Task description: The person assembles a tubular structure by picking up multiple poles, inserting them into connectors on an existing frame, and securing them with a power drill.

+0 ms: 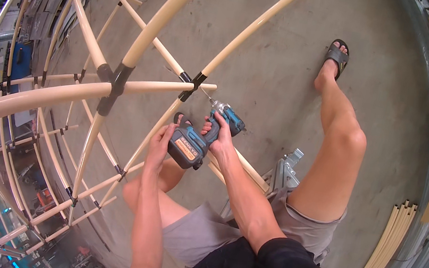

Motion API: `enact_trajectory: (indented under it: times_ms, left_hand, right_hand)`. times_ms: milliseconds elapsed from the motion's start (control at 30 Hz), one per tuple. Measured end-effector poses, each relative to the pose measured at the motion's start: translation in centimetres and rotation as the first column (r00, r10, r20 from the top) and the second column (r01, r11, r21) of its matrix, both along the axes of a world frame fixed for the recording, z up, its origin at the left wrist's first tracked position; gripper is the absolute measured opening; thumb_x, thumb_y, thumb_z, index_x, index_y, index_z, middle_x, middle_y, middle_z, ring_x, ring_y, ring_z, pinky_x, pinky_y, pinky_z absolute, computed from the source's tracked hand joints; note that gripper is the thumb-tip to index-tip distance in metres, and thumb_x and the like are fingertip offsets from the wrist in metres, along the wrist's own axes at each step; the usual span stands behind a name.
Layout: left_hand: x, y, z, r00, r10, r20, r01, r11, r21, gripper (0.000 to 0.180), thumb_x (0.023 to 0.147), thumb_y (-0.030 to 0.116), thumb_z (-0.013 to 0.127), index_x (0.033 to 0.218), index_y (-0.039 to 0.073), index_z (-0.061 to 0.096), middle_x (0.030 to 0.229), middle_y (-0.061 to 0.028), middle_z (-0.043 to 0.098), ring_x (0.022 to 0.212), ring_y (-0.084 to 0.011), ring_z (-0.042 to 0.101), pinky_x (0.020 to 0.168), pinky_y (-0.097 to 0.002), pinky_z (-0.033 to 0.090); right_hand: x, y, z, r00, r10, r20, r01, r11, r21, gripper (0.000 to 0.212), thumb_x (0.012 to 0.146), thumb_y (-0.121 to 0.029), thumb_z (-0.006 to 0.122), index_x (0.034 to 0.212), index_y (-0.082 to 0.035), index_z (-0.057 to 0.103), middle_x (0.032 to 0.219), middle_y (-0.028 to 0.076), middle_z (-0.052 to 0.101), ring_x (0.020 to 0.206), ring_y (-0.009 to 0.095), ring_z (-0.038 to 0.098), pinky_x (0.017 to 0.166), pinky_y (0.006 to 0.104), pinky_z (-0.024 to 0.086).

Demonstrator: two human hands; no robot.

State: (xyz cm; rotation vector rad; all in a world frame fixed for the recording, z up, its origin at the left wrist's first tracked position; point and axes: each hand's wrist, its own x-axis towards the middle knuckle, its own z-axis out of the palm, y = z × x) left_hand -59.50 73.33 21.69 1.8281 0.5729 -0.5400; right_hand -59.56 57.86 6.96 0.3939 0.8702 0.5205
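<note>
Grey floor (375, 133) spreads below one cream pipe frame (75, 92) on its left side. The right hand (220, 139) grips one cordless driver (233, 120), bit (205, 93) near one black joint (195, 82); the left hand (158, 147) touches its battery (182, 152), whether closed I cannot tell. Farther down: two sandals (336, 53) and, toward the floor's right edge, one pipe bundle (390, 239).

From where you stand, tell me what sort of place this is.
Probably a workshop or assembly area: there is a large frame of cream tubes with black connectors, a cordless power driver in use beside it, and a separate bundle of similar tubes on the floor.
</note>
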Motion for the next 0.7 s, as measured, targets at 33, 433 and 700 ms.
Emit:
enact_trajectory:
  times_ms: [33,433,700]
  left_hand:
    - [0.0,0.3,-0.3,1.000,0.010,0.015,-0.010,1.000,0.005,0.039,0.099,0.038,0.056,0.113,0.004,0.066,0.094,-0.0017,0.066,0.084,-0.0079,0.062,0.072,-0.0228,0.050]
    - [-0.8,-0.4,0.2,0.988,0.083,-0.133,-0.082,0.997,0.013,0.044,0.094,0.034,0.066,0.122,0.002,0.060,0.103,-0.0034,0.065,0.091,-0.0107,0.062,0.075,-0.0288,0.053]
    - [-4.1,2.6,-7.9,0.932,0.185,-0.313,-0.290,0.896,-0.335,0.065,0.092,0.055,0.059,0.134,0.006,0.052,0.125,-0.0082,0.060,0.115,-0.0204,0.055,0.094,-0.0401,0.047]
  right_hand:
    - [-0.1,0.3,0.0,1.000,-0.010,0.003,0.010,1.000,0.000,0.032,0.090,-0.034,0.065,0.097,-0.004,0.056,0.062,0.001,0.051,0.053,0.012,0.049,0.050,0.0276,0.043]
    - [-0.7,0.0,0.1,1.000,0.004,0.026,0.002,0.974,-0.226,0.033,0.089,-0.036,0.068,0.100,-0.007,0.058,0.065,0.002,0.052,0.055,0.013,0.049,0.052,0.0291,0.044]
    - [-2.5,-1.7,4.5,0.989,0.030,0.147,0.073,0.762,-0.643,0.027,0.088,-0.031,0.072,0.098,-0.009,0.060,0.068,0.002,0.056,0.058,0.012,0.052,0.056,0.0274,0.043]
